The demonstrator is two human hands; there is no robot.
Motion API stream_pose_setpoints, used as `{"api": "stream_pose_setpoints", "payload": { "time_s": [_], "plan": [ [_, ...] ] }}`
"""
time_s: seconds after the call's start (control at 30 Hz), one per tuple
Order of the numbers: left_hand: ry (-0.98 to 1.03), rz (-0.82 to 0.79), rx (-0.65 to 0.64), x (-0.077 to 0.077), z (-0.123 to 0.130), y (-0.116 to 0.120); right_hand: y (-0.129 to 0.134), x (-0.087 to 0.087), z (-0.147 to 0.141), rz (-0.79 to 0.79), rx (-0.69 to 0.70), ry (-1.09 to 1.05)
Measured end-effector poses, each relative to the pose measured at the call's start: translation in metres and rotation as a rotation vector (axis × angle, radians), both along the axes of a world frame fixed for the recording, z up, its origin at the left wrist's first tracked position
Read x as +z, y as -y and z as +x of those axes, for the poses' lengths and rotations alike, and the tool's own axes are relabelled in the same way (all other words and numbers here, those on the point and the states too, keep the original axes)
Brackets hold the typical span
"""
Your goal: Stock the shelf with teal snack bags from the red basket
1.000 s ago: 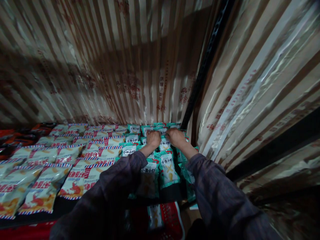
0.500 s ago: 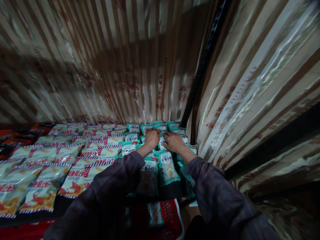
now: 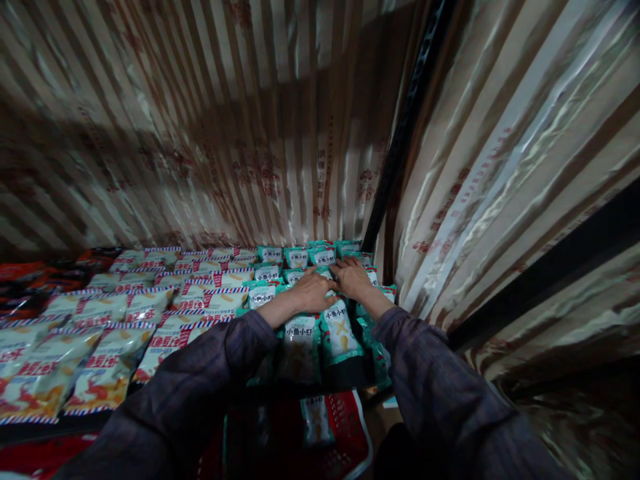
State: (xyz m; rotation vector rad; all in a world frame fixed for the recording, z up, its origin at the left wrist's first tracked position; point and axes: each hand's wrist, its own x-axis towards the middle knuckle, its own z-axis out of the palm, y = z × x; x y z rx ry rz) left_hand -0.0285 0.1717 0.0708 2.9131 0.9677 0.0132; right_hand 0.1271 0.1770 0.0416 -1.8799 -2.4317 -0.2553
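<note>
Rows of small teal and white snack bags [image 3: 341, 328] lie on a dark shelf in front of me. My left hand [image 3: 313, 292] rests over the middle bags, palm down, its fingers apart and pointing right. Close beside it, my right hand [image 3: 353, 277] lies on the bags of the right columns with its fingers spread. Both hands touch the bags, and neither is closed round one. The bags directly beneath my palms are partly hidden.
White bags with striped edges [image 3: 107, 363] fill the shelf's left part, with orange and black packs [image 3: 60, 277] beyond. A red basket [image 3: 350, 427] holding a teal bag sits below. Plastic sheeting [image 3: 280, 133] and a black post [image 3: 405, 127] stand behind.
My left hand has moved right and nearer to me, uncovering a bag at the back. My right hand has shifted slightly right. The view has moved a little.
</note>
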Motion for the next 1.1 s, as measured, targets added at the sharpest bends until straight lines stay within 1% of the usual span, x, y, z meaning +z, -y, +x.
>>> {"api": "stream_pose_setpoints", "payload": {
  "time_s": [0.07, 0.13, 0.3, 0.53, 0.67, 0.77, 0.83, 0.93, 1.03, 1.1],
  "plan": [
    [-0.078, -0.018, 0.003, -0.001, 0.002, 0.003, 0.0, 0.001, 0.001, -0.004, -0.01, 0.003],
    [-0.133, 0.002, 0.024, -0.001, 0.004, 0.005, 0.001, 0.001, 0.001, -0.011, -0.017, 0.004],
    [-0.147, 0.049, 0.092, -0.002, 0.009, 0.006, -0.001, 0.001, 0.001, -0.029, -0.016, -0.003],
    [-0.059, 0.05, 0.164, -0.023, 0.009, -0.003, -0.002, -0.001, 0.002, -0.04, -0.001, -0.079],
    [0.021, 0.092, 0.177, -0.029, 0.012, -0.006, 0.002, 0.002, 0.004, 0.016, -0.021, -0.184],
    [0.1, 0.124, 0.222, -0.029, 0.015, -0.009, 0.009, 0.007, 0.004, 0.062, -0.041, -0.268],
    [0.123, 0.128, 0.264, -0.029, 0.017, -0.009, 0.015, 0.01, 0.003, 0.037, -0.017, -0.281],
    [0.136, 0.135, 0.333, -0.03, 0.019, -0.008, 0.029, 0.013, 0.001, -0.002, 0.022, -0.211],
    [0.145, 0.147, 0.393, -0.032, 0.02, -0.004, 0.046, 0.014, -0.001, 0.029, -0.004, -0.129],
    [0.152, 0.158, 0.405, -0.032, 0.022, -0.002, 0.056, 0.011, -0.003, 0.034, -0.014, -0.094]
  ]
}}
